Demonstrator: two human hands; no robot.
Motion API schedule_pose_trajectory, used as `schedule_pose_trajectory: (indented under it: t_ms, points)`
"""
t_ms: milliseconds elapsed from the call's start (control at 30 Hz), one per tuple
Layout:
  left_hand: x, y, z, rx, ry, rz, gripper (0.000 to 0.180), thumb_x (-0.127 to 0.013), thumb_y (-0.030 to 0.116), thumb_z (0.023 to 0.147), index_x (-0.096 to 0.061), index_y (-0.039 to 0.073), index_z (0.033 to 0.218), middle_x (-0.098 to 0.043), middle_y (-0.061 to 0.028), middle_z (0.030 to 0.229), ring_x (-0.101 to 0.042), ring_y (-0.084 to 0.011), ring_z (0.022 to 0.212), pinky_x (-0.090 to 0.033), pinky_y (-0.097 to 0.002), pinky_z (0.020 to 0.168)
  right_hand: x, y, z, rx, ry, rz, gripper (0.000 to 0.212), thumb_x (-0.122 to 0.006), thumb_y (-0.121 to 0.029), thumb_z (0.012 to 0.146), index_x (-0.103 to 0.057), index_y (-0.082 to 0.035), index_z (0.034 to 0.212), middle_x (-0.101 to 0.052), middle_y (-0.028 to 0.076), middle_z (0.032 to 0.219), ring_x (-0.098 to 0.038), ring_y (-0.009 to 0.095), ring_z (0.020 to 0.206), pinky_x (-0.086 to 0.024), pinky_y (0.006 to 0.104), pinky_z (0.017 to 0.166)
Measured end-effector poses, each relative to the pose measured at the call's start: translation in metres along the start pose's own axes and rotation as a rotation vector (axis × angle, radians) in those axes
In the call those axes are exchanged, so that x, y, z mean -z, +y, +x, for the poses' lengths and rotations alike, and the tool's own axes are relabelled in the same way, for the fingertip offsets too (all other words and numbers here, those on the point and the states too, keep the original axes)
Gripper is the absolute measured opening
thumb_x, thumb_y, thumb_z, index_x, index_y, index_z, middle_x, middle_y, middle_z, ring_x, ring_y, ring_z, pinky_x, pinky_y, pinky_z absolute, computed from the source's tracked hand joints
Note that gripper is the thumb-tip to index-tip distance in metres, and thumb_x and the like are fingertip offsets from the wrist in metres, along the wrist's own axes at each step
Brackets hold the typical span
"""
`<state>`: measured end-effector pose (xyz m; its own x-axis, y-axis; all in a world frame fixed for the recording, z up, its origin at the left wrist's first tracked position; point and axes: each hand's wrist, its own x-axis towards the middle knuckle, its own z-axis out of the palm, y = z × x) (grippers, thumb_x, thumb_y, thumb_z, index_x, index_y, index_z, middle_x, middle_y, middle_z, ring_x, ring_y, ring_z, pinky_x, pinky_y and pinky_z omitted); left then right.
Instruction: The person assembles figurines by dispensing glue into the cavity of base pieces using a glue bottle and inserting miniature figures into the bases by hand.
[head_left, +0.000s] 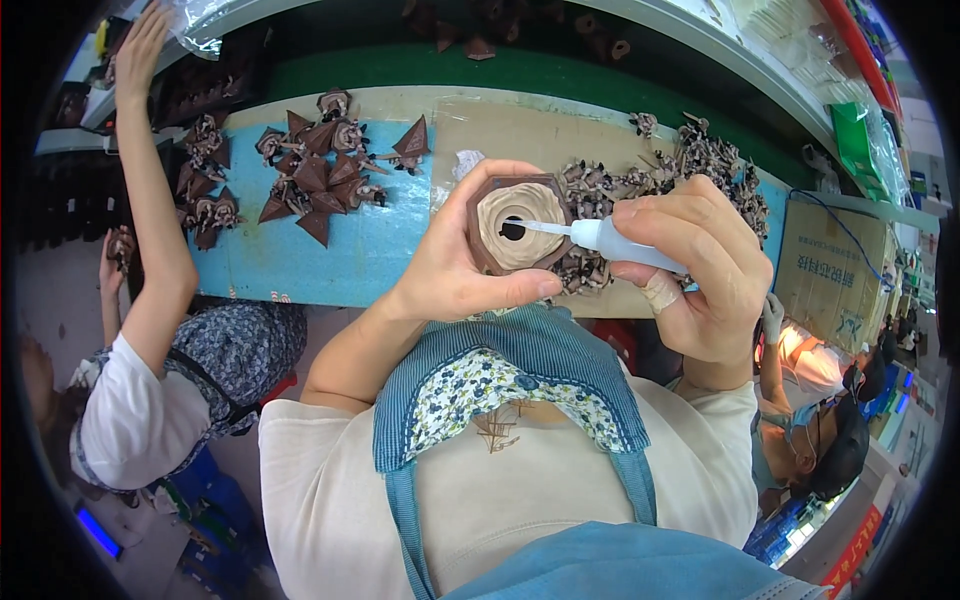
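My left hand (450,262) is wrapped around a dark brown, roughly six-sided hollow piece (543,249), thumb along its lower edge. Inside it shows a tan, rippled ring with a dark hole in the middle. In my right hand (715,262) is a translucent white squeeze bottle (626,246), held on its side with its thin nozzle pointing left. The nozzle tip appears at the edge of the hole; whether it touches is unclear. A strip of tape or bandage wraps my right thumb. Behind both hands lies a heap of small tan-and-black figurines (705,165).
Brown pointed pieces with figurines (312,172) cover the left part of the blue mat (240,255). A crumpled white scrap (467,163) lies behind my left hand. On the left, a co-worker's arm (150,200) reaches up to a shelf. A cardboard box (835,265) stands at right.
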<state>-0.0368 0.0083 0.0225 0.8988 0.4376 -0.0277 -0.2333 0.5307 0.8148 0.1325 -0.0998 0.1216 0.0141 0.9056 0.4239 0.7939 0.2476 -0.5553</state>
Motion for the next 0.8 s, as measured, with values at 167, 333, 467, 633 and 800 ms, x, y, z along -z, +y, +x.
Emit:
schedule_pose_trajectory:
  t_ms: [167, 333, 467, 633, 800]
  points:
    - [0.003, 0.002, 0.002, 0.010, 0.007, 0.035, 0.078, -0.083, 0.006, 0.064, -0.038, 0.001, 0.126, -0.053, -0.0085, 0.112, -0.054, -0.0146, 0.103, -0.047, -0.0289, 0.089, -0.003, 0.002, 0.003, 0.006, -0.002, -0.006, 0.030, -0.072, -0.003, 0.060, -0.064, 0.002, 0.089, -0.063, 0.014, 0.082, -0.056, 0.026, 0.066, -0.044, 0.0328, 0.056]
    - [0.006, 0.003, 0.005, 0.020, 0.027, 0.033, 0.078, -0.084, 0.006, 0.064, -0.038, 0.001, 0.126, -0.054, -0.0082, 0.111, -0.055, -0.0144, 0.103, -0.047, -0.0285, 0.088, -0.008, 0.009, 0.006, 0.009, 0.007, -0.006, 0.031, -0.072, -0.004, 0.060, -0.064, 0.002, 0.089, -0.063, 0.014, 0.081, -0.057, 0.027, 0.066, -0.044, 0.0327, 0.056]
    - [0.013, 0.003, 0.008, 0.028, 0.048, 0.069, 0.077, -0.084, 0.008, 0.064, -0.039, 0.001, 0.125, -0.054, -0.0083, 0.111, -0.055, -0.0141, 0.102, -0.047, -0.0282, 0.088, -0.012, 0.019, 0.005, -0.040, 0.021, 0.015, 0.030, -0.074, -0.004, 0.063, -0.063, 0.003, 0.090, -0.064, 0.014, 0.080, -0.059, 0.026, 0.068, -0.045, 0.0312, 0.059]
    - [0.021, 0.014, 0.012, 0.157, 0.122, 0.107, 0.074, -0.085, 0.012, 0.064, -0.041, 0.000, 0.123, -0.055, -0.0101, 0.110, -0.056, -0.0151, 0.102, -0.047, -0.0285, 0.087, -0.024, 0.060, 0.009, -0.410, 0.339, 0.510, 0.036, -0.072, -0.009, 0.078, -0.054, 0.002, 0.107, -0.064, 0.010, 0.093, -0.061, 0.014, 0.077, -0.049, 0.0267, 0.073]
    - [0.038, 0.025, 0.014, -0.118, 0.131, 0.949, 0.070, -0.075, 0.020, 0.072, -0.038, -0.006, 0.126, -0.053, -0.0206, 0.114, -0.056, -0.0312, 0.104, -0.045, -0.0356, 0.090, -0.036, 0.134, 0.063, -0.302, 0.522, 0.609, 0.034, -0.070, -0.012, 0.081, -0.054, 0.002, 0.108, -0.063, 0.011, 0.096, -0.062, 0.021, 0.082, -0.047, 0.0308, 0.078]
